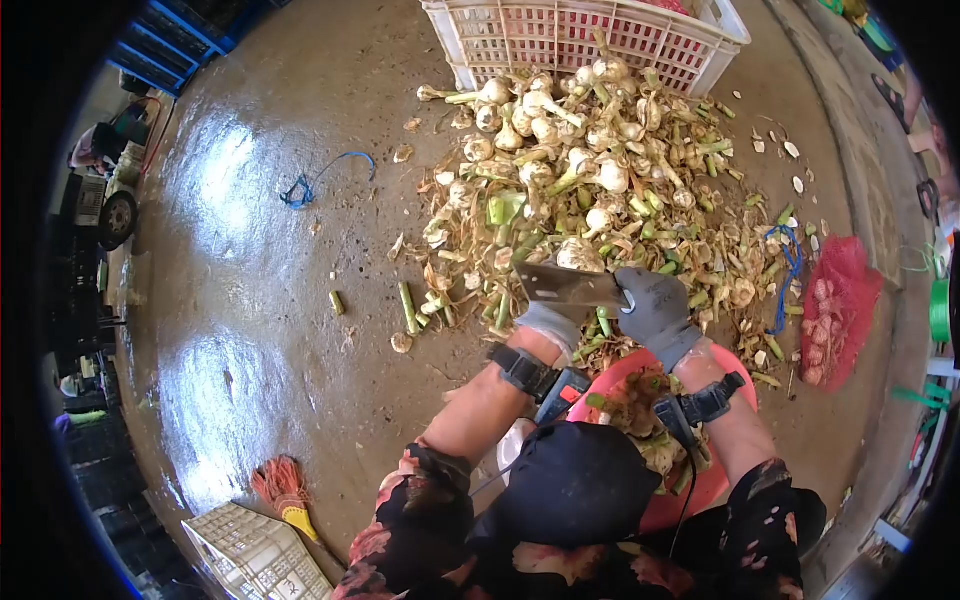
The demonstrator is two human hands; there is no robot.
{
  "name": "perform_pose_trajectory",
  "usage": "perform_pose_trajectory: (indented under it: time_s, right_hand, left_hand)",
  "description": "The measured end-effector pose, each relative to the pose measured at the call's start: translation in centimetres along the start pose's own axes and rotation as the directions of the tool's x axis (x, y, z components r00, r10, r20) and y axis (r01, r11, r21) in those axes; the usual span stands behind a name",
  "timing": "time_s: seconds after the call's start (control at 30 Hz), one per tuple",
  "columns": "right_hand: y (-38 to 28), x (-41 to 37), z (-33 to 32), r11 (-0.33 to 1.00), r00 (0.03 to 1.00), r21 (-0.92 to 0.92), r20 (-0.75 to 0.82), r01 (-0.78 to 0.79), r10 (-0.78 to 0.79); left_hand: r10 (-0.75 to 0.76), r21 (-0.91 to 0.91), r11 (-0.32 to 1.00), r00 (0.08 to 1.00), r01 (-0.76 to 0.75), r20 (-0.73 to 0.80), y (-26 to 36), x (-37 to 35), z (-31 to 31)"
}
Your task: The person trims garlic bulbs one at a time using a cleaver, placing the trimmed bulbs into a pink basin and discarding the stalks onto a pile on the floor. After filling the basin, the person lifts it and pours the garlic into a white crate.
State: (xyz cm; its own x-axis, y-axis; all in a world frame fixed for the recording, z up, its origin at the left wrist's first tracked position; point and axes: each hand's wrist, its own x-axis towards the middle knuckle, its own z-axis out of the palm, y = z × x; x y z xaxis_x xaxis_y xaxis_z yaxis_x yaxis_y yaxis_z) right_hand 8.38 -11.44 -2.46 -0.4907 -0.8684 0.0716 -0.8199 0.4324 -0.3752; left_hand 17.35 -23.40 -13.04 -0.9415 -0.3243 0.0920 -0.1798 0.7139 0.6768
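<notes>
My right hand (655,308), in a grey glove, is closed around the handle of a cleaver (568,287). Its broad blade points left and lies across the front of my left hand (553,324). That hand wears a pale glove, and its fingers are hidden behind the blade. Just beyond the blade is a garlic bulb (579,254); whether my left fingers touch it cannot be seen. In front of both hands spreads a heap of garlic bulbs (610,175) with cut stems and dry skins. Below my hands, a pink tub (715,485) holds stalks and leaves.
A white plastic crate (600,35) stands behind the heap. To the right lie a red mesh bag of garlic (838,310) and blue twine (788,275). At lower left are an orange brush (283,485) and another crate (258,555). The concrete floor (270,260) looks wet.
</notes>
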Motion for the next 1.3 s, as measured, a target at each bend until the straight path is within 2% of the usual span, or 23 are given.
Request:
perform_pose_trajectory:
  time_s: [0.03, 0.13, 0.33, 0.37, 0.4, 0.43, 0.47, 0.53, 0.57, 0.63, 0.67, 0.7, 0.73, 0.77, 0.8, 0.83, 0.87, 1.0, 1.03, 1.1, 1.17, 1.23, 1.3]
  right_hand:
    - [0.1, 0.0, 0.2, 1.000, 1.000, -0.016, 0.007, 0.003, -0.003]
    - [1.8, 0.0, 1.0, 0.999, 1.000, 0.026, -0.013, -0.023, 0.023]
    - [2.9, -0.2, -0.4, 0.999, 0.999, 0.008, 0.040, -0.031, 0.030]
    - [4.5, -0.1, 0.0, 0.970, 0.970, -0.137, 0.112, -0.198, 0.214]
    - [7.4, -0.3, 0.8, 0.896, 0.907, -0.288, 0.155, -0.337, 0.391]
    - [12.3, -1.7, 1.5, 0.899, 0.905, -0.222, 0.118, -0.378, 0.409]
    - [14.3, -2.5, 1.1, 0.805, 0.811, -0.119, 0.007, -0.581, 0.586]
    - [13.3, -3.2, -0.7, 0.771, 0.776, -0.107, -0.021, -0.628, 0.630]
    - [13.5, -3.4, -0.8, 0.784, 0.788, -0.101, -0.007, -0.613, 0.616]
    - [15.5, -4.7, -0.7, 0.783, 0.784, -0.079, 0.022, -0.617, 0.620]
    - [17.4, -5.8, -0.1, 0.764, 0.764, -0.063, 0.041, -0.642, 0.644]
    - [18.3, -6.6, 0.4, 0.741, 0.738, -0.052, 0.066, -0.670, 0.672]
    - [15.8, -6.1, -1.2, 0.733, 0.736, 0.066, 0.056, -0.677, 0.675]
    - [14.9, -5.6, -1.2, 0.729, 0.732, 0.060, 0.050, -0.682, 0.680]
    - [14.3, -5.1, -1.2, 0.726, 0.728, 0.050, 0.044, -0.686, 0.684]
    - [14.0, -4.8, -1.2, 0.725, 0.726, 0.039, 0.036, -0.688, 0.687]
    - [14.2, -4.6, -0.2, 0.695, 0.728, 0.242, 0.089, -0.677, 0.679]
    - [10.9, -2.0, 0.2, 0.689, 0.726, 0.229, 0.244, -0.687, 0.643]
    - [9.7, -1.3, -0.3, 0.668, 0.712, 0.250, 0.300, -0.700, 0.635]
    - [6.5, 0.3, -1.3, 0.621, 0.667, 0.261, 0.412, -0.739, 0.621]
    - [3.3, 2.1, -1.9, 0.577, 0.602, 0.234, 0.522, -0.782, 0.605]
    - [1.6, 2.7, -0.5, 0.733, 0.675, 0.130, 0.521, -0.667, 0.522]
    - [0.3, 2.2, 1.3, 0.889, 0.842, 0.089, 0.375, -0.449, 0.388]
  left_hand:
    - [0.022, 0.021, 1.000, 1.000, -0.022, -0.013, 0.1, -0.1, 0.1]
    - [-0.246, -0.281, 0.931, 0.969, 0.234, -0.010, 3.6, 0.0, -2.4]
    - [-0.007, -0.139, 0.990, 0.974, -0.025, -0.228, 4.4, 0.2, -3.2]
    - [0.049, -0.088, 0.993, 0.965, -0.074, -0.258, 4.6, 0.2, -3.8]
    - [-0.077, -0.203, 0.977, 0.996, 0.065, -0.050, 4.6, -0.1, -4.6]
    - [0.044, -0.158, 0.986, 0.998, -0.049, -0.037, 4.4, -0.4, -6.0]
    - [-0.026, -0.577, 0.812, 0.994, 0.082, 0.105, 5.7, -0.5, -7.9]
    - [0.052, -0.777, 0.620, 0.982, 0.111, 0.182, 6.7, -1.7, -4.7]
    - [0.163, -0.654, 0.754, 0.982, -0.058, 0.101, 6.3, -0.7, -1.0]
    - [0.385, -0.725, 0.632, 0.702, 0.274, 0.600, 9.1, 0.8, -10.8]
    - [0.084, -0.478, 0.869, 0.915, 0.127, 0.396, 5.8, 1.1, -9.7]
    - [-0.108, -0.128, 0.985, 0.993, 0.112, 0.036, 2.3, 1.3, -8.6]
    - [-0.437, -0.064, 0.899, 0.898, 0.434, -0.045, -0.1, 2.6, -11.0]
    - [-0.430, 0.201, 0.860, 0.878, 0.469, -0.208, -5.5, 4.0, -11.8]
    - [-0.665, 0.309, 0.638, 0.707, 0.705, -0.240, -6.6, 4.7, -13.5]
    - [-0.488, 0.385, 0.673, 0.771, 0.631, -0.410, -12.0, 3.9, -12.0]
    - [-0.716, 0.411, 0.610, 0.694, 0.678, -0.082, -13.7, 5.0, -13.0]
    - [-0.622, 0.250, 0.749, 0.781, 0.614, -0.056, -15.0, 4.6, -12.3]
    - [-0.623, -0.063, 0.782, 0.782, 0.621, -0.023, -14.8, 4.0, -11.7]
    - [-0.598, -0.634, 0.603, 0.800, 0.485, 0.043, -10.8, 1.4, -11.3]
    - [-0.494, -0.755, 0.546, 0.867, 0.363, 0.060, -5.6, 0.1, -10.6]
    - [-0.441, -0.637, 0.655, 0.890, 0.406, 0.113, 0.2, -0.2, -10.6]
    - [-0.449, -0.622, 0.466, 0.774, 0.629, 0.446, 3.3, 0.4, -11.2]
